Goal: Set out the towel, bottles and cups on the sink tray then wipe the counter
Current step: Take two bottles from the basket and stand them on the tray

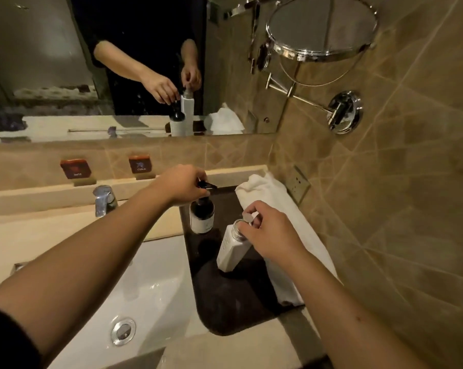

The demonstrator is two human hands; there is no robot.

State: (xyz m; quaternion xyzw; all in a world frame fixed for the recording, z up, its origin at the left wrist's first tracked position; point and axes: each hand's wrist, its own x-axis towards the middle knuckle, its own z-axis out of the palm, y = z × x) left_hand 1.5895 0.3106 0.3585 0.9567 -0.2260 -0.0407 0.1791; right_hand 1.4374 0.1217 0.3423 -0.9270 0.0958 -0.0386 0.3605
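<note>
Both forearms are bare — no watch, no rings, no gloves on the left hand (181, 186) or right hand (270, 231). Short dark sleeve (9, 339) at the left upper arm — dark top in the mirror.

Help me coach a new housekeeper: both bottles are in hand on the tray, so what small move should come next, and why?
Probably stand the white bottle upright. It leans toward the towel under the right hand, which pinches its pump top, while the dark bottle under the left hand already stands straight on the dark tray. No cups are in view.
</note>
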